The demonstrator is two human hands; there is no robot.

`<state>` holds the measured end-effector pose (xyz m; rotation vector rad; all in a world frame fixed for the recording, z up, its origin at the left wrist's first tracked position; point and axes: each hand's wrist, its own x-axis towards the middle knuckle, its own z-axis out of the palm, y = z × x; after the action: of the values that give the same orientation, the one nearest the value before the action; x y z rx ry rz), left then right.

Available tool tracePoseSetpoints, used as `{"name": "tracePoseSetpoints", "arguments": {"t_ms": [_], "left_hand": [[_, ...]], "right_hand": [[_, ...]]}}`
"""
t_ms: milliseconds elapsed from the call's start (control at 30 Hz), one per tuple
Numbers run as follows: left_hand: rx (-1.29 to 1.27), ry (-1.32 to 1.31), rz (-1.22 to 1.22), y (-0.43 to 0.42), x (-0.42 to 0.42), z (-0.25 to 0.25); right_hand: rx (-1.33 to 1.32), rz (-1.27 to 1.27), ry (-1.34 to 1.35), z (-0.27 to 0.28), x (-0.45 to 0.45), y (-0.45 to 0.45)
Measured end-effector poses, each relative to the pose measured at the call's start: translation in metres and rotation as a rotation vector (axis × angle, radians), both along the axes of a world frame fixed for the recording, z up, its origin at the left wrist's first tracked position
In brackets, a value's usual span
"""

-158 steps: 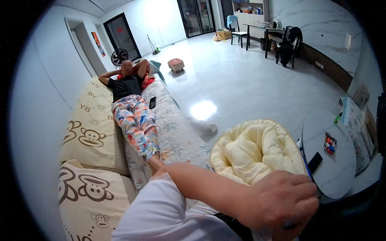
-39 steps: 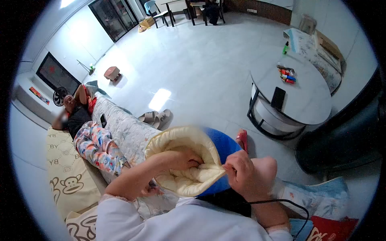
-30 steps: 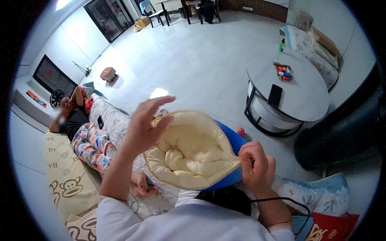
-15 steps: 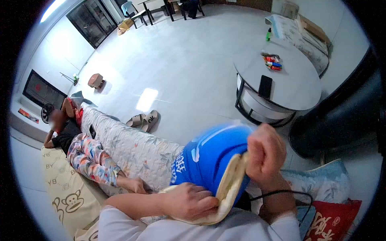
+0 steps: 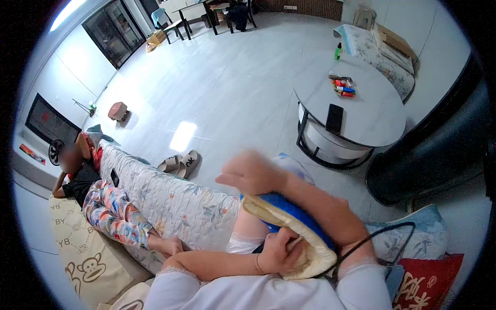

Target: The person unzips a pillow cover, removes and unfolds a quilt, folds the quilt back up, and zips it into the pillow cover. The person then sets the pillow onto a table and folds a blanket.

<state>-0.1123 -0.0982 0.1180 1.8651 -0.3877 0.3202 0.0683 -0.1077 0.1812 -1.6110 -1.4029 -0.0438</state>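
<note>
The blue padded bag (image 5: pixel 298 213) lies across the wearer's lap. The left hand (image 5: pixel 279 254) grasps the edge of its cream lining (image 5: pixel 316 261). The right hand (image 5: pixel 253 173) is positioned above the far end, blurred; I cannot tell whether it is clenched or released. A black phone (image 5: pixel 335 119) rests on the round table (image 5: pixel 374 101).

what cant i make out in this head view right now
In the head view:
- Right hand: finger detail, blurred, apparently by motion
- Blue bag: inside, mostly hidden by the left hand and its own folded opening
- Small things on the round table: too small to identify
- Red cushion: lower part, cut off by the bottom edge
</note>
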Motion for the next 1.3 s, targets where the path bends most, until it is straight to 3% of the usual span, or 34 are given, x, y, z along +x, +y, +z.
{"name": "tracePoseSetpoints", "arguments": {"t_ms": [33,200,267,333,433,533,600,633,667,733,767,833,900,967,1033,1067,1100,1133,1200,1300], "left_hand": [[0.018,0.042,0.025,0.006,-0.005,-0.005],[0.072,-0.070,0.095,0.031,-0.010,0.009],[0.099,0.058,0.100,0.037,-0.011,0.010],[0.100,0.128,0.090,0.036,-0.006,0.010],[0.131,0.209,0.008,0.020,0.002,0.013],[0.165,0.178,-0.152,-0.002,0.012,0.011],[0.201,0.048,-0.443,-0.014,0.017,0.016],[0.291,-0.163,-0.528,-0.013,0.021,0.012],[0.286,-0.175,-0.549,-0.008,0.033,0.011],[0.036,-0.924,-0.749,0.012,0.069,0.031],[-0.039,-0.313,-0.568,0.033,0.065,0.015],[-0.174,-0.144,-0.126,0.042,0.078,-0.001],[-0.245,-0.566,0.094,0.041,0.102,0.001],[-0.339,-0.159,0.295,0.041,0.113,0.015],[-0.285,-0.330,0.092,0.014,0.101,-0.008],[-0.390,-0.360,0.023,-0.006,0.090,-0.003],[-0.169,-0.335,0.181,0.003,0.080,-0.006],[-0.166,-0.354,0.183,0.004,0.086,-0.003],[-0.130,-0.378,0.118,0.007,0.091,0.000],[-0.081,-0.341,0.063,0.009,0.065,0.001]], "right_hand": [[-0.042,0.030,0.167,-0.004,-0.001,0.008],[0.087,0.152,0.175,0.000,0.001,0.041],[0.201,0.125,0.256,-0.018,0.010,0.052],[0.105,0.117,0.177,-0.030,0.025,0.043],[0.033,-0.040,0.326,-0.041,0.029,0.001],[-0.061,-0.151,0.753,-0.023,0.023,-0.063],[-0.168,-0.148,0.805,-0.011,0.016,-0.103],[-0.163,-0.176,0.801,-0.012,0.011,-0.117],[-0.113,-0.205,0.830,-0.016,0.004,-0.129],[-0.052,-0.248,0.853,-0.029,-0.003,-0.149],[0.005,-0.216,0.881,-0.040,-0.004,-0.157],[0.086,-0.212,0.898,-0.046,-0.010,-0.162],[0.078,-0.193,0.797,-0.042,-0.009,-0.153],[0.071,-0.218,0.601,-0.037,-0.013,-0.136],[0.074,-0.254,0.502,-0.031,-0.014,-0.111],[0.125,-0.125,0.577,-0.026,-0.014,-0.098],[0.173,0.010,0.643,-0.019,-0.015,-0.092],[0.111,-0.110,0.480,-0.002,-0.027,-0.090],[0.171,-0.123,0.457,0.037,-0.054,-0.100],[0.252,-0.254,0.413,0.048,-0.063,-0.106]]}}
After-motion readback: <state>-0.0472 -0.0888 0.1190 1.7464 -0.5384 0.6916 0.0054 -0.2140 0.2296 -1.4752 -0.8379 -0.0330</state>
